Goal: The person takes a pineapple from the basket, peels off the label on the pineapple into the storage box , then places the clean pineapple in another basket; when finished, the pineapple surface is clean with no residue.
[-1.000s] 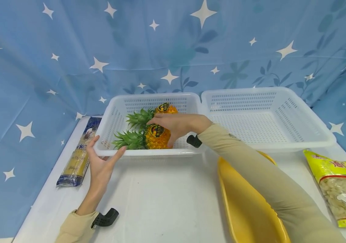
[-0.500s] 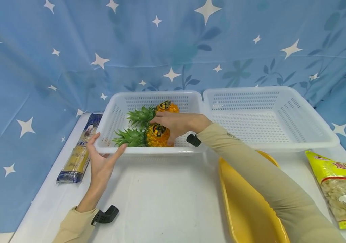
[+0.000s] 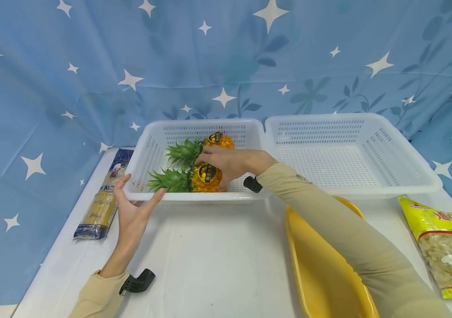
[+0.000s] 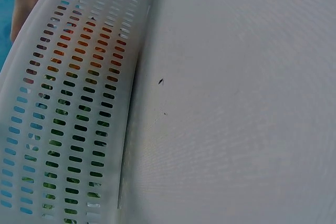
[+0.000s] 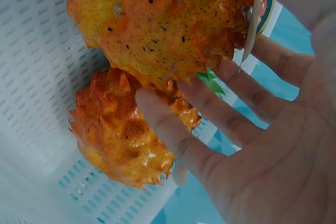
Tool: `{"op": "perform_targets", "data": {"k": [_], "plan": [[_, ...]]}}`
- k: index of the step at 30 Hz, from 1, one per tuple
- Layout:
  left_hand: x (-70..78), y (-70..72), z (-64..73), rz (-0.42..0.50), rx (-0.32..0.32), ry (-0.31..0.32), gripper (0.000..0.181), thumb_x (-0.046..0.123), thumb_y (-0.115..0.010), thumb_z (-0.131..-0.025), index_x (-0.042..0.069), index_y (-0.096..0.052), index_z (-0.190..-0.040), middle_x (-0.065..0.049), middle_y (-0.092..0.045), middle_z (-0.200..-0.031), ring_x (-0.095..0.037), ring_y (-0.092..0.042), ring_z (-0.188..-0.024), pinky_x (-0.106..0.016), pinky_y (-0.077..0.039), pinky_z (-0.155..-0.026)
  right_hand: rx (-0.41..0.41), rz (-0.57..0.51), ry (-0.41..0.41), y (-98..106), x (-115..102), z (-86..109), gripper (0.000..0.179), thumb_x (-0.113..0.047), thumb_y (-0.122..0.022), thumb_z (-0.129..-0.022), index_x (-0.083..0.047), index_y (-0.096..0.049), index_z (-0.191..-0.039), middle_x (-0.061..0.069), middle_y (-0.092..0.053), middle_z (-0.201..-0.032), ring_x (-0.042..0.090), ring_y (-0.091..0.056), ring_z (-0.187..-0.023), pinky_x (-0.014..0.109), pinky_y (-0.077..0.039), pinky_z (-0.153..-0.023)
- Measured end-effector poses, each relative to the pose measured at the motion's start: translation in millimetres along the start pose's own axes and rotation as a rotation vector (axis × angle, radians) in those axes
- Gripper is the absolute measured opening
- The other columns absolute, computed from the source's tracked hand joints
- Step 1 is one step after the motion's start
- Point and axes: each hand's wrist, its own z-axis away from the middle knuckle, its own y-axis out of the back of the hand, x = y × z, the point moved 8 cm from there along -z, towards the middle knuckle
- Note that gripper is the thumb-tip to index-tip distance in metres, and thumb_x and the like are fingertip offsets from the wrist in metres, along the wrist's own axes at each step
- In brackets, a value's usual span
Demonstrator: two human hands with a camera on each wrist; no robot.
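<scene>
Presently, in the head view, the right hand (image 3: 230, 162) is gripping the near pineapple (image 3: 201, 182), which is lying in the left basket (image 3: 210, 197) beside the far pineapple (image 3: 225, 141). The left hand (image 3: 132, 216) is holding that basket's near left corner; a pasta pack (image 3: 99, 205) is lying just beyond it. In the left wrist view, orange and green are showing through the basket's slots. In the right wrist view, fingers (image 5: 181, 135) are reaching along the gripped pineapple's side.

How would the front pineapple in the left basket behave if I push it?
The front pineapple would probably roll a little, since it's rounded and lies sideways. Its spreading leafy crown may drag and limit that. Its bumpy skin likely helps grip.
</scene>
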Motion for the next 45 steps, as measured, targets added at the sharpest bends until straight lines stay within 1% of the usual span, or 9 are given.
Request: {"op": "perform_targets", "data": {"k": [5,9,16,21,24,27,32,37,45], "plan": [[-1.1,1.4,-0.5,-0.012,0.002,0.009,0.091,0.012,-0.081,-0.092,0.018,-0.022,-0.161,-0.015,-0.033,-0.158,-0.033,-0.044,-0.138,-0.04,-0.042,-0.105,-0.038,-0.039,-0.009,-3,-1,-3.1,0.089,-0.017,-0.088,-0.087,-0.017,-0.035,-0.159,0.009,-0.034,-0.158,0.023,-0.052,-0.126,0.04,-0.05,-0.104],[0.1,1.3,-0.2,-0.018,0.006,0.01,0.091,0.013,-0.081,-0.091,0.018,-0.022,-0.16,-0.015,-0.034,-0.157,-0.032,-0.045,-0.136,-0.037,-0.042,-0.104,-0.062,-0.043,-0.016,-5,-1,-6.1,0.09,-0.016,-0.087,-0.088,-0.017,-0.032,-0.16,0.009,-0.033,-0.16,0.021,-0.058,-0.117,0.038,-0.052,-0.099],[-0.2,-0.9,0.4,0.004,-0.005,0.022,0.091,0.012,-0.081,-0.092,0.02,-0.022,-0.16,-0.015,-0.036,-0.154,-0.034,-0.048,-0.13,-0.024,-0.048,-0.091,-0.084,0.037,-0.049,-7,2,-11.5,0.101,-0.021,-0.088,-0.087,-0.018,-0.025,-0.167,0.01,-0.03,-0.163,0.021,-0.053,-0.126,0.037,-0.053,-0.098],[1.5,0.4,1.4,-0.018,0.0,0.001,0.09,0.014,-0.081,-0.093,0.02,-0.022,-0.161,-0.012,-0.036,-0.154,-0.03,-0.047,-0.132,-0.033,-0.044,-0.101,-0.08,0.049,-0.052,-8,2,-11.2,0.101,-0.021,-0.088,-0.087,-0.018,-0.025,-0.167,0.011,-0.026,-0.167,0.024,-0.05,-0.135,0.039,-0.051,-0.103],[2.4,1.7,1.7,-0.02,0.004,-0.008,0.089,0.012,-0.08,-0.093,0.018,-0.022,-0.161,-0.012,-0.037,-0.154,-0.028,-0.046,-0.135,-0.041,-0.042,-0.108,-0.07,0.05,-0.044,-7,1,-11.1,0.1,-0.022,-0.088,-0.087,-0.017,-0.027,-0.167,0.012,-0.024,-0.169,0.026,-0.045,-0.142,0.041,-0.049,-0.108],[2.4,1.4,2.1,-0.019,0.003,-0.005,0.089,0.011,-0.08,-0.093,0.017,-0.022,-0.161,-0.012,-0.037,-0.153,-0.029,-0.045,-0.136,-0.042,-0.041,-0.11,-0.054,0.048,-0.03,-6,0,-10.5,0.096,-0.023,-0.088,-0.087,-0.015,-0.031,-0.163,0.012,-0.029,-0.166,0.027,-0.047,-0.141,0.042,-0.048,-0.11],[1.6,-0.1,2.8,-0.011,0.002,0.004,0.089,0.011,-0.079,-0.093,0.017,-0.022,-0.16,-0.015,-0.036,-0.154,-0.032,-0.046,-0.134,-0.03,-0.045,-0.102,-0.009,0.041,0.022,-3,-3,-9.5,0.083,-0.022,-0.09,-0.084,-0.012,-0.04,-0.15,0.009,-0.043,-0.154,0.025,-0.052,-0.132,0.04,-0.048,-0.108],[0.7,-1.3,3.0,0.0,-0.007,0.008,0.088,0.01,-0.079,-0.093,0.018,-0.022,-0.16,-0.014,-0.037,-0.154,-0.03,-0.049,-0.129,-0.02,-0.048,-0.093,0.034,0.078,0.072,1,-8,-7.8,0.08,-0.021,-0.093,-0.08,-0.013,-0.045,-0.144,0.008,-0.048,-0.149,0.024,-0.052,-0.129,0.038,-0.05,-0.104],[1.0,0.2,2.5,-0.016,-0.003,0.0,0.089,0.011,-0.08,-0.093,0.016,-0.021,-0.16,-0.012,-0.039,-0.151,-0.028,-0.049,-0.131,-0.029,-0.045,-0.1,0.091,0.091,0.116,15,-13,1.0,0.079,-0.024,-0.094,-0.077,-0.014,-0.048,-0.14,0.01,-0.051,-0.143,0.027,-0.052,-0.126,0.042,-0.051,-0.102]]}}
